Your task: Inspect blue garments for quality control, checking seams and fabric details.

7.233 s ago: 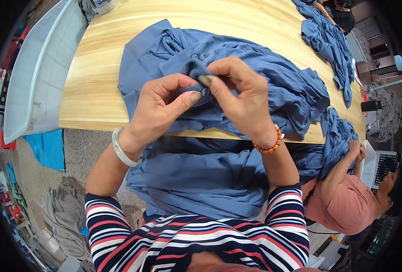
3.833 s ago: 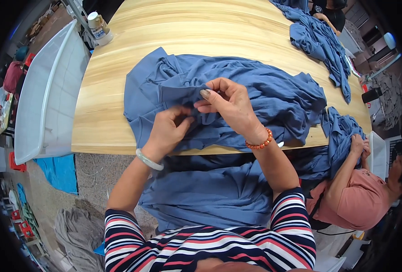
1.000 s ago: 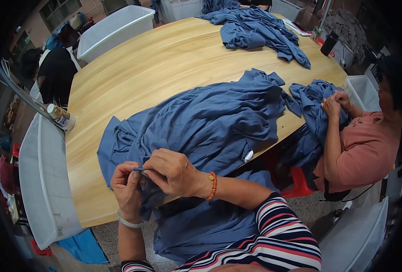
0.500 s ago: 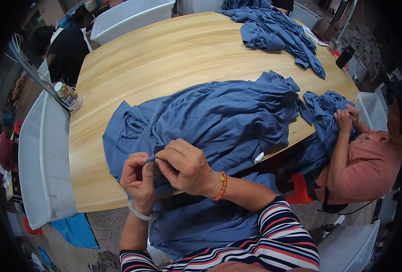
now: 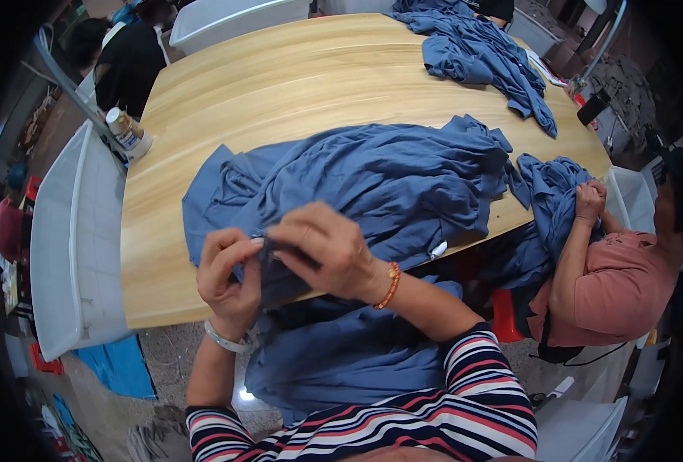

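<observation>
A large blue garment point(image 5: 380, 181) lies crumpled over the near half of the table, and more blue cloth point(image 5: 349, 354) hangs across my lap. My left hand point(image 5: 230, 273) pinches a small edge of the blue cloth between thumb and fingertips. Just right of that pinch is my right hand point(image 5: 326, 250), its fingers bent and smeared by motion. Whether it holds anything does not show. A small white object point(image 5: 438, 250) lies by the garment at the table's near edge; its kind is unclear.
A co-worker point(image 5: 619, 285) at the right grips a blue garment point(image 5: 553, 192). Another blue heap point(image 5: 480, 54) lies at the far right of the wooden table point(image 5: 280, 85). White bins point(image 5: 76, 254) flank the table. A bottle point(image 5: 130, 135) stands at its left edge.
Both hands have risen a little in the picture. My right hand's fingers have come away from the pinched cloth edge and moved slightly right; my left hand still pinches it.
</observation>
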A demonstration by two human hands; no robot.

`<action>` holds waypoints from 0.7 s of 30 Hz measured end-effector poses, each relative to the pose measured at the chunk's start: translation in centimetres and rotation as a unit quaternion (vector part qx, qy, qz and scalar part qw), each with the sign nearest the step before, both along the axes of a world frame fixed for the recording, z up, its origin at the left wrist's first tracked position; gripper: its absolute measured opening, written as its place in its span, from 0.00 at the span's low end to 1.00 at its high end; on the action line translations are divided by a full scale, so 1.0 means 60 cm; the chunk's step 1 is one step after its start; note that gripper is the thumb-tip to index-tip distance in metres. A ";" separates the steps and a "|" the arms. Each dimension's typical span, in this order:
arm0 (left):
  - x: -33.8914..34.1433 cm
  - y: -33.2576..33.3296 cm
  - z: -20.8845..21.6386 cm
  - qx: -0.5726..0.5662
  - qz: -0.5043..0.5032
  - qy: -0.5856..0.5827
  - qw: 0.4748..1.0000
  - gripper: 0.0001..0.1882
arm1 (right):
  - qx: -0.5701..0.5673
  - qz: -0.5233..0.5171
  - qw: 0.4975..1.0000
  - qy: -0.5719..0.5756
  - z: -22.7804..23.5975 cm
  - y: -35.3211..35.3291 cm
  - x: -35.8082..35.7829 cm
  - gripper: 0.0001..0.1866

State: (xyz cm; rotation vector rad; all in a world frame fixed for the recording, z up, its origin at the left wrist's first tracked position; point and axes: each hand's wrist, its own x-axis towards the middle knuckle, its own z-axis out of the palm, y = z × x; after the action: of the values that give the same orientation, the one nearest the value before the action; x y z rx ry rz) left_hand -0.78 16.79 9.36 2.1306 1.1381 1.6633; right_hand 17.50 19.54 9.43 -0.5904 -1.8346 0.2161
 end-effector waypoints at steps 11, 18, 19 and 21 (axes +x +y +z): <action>-0.087 -0.139 0.149 0.178 0.093 -0.045 0.979 0.07 | 0.035 -0.365 0.908 -0.200 -0.017 0.140 0.297 0.22; -0.178 -0.282 0.135 0.118 0.067 -0.211 0.968 0.04 | -0.056 -0.265 0.949 -0.164 0.226 -0.110 0.407 0.16; -0.185 -0.285 0.107 0.115 0.065 -0.221 0.966 0.04 | -0.156 -0.348 0.904 -0.195 0.247 -0.182 0.376 0.15; -0.210 -0.324 0.085 -0.016 0.014 -0.289 0.957 0.05 | -0.299 -0.136 0.898 -0.292 0.281 -0.243 0.333 0.18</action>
State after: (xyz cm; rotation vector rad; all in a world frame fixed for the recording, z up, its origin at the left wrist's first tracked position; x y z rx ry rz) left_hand -13.37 -2.67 14.44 1.4460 0.9935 2.0635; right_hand 37.46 4.96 26.26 -1.4609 -2.2282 0.4569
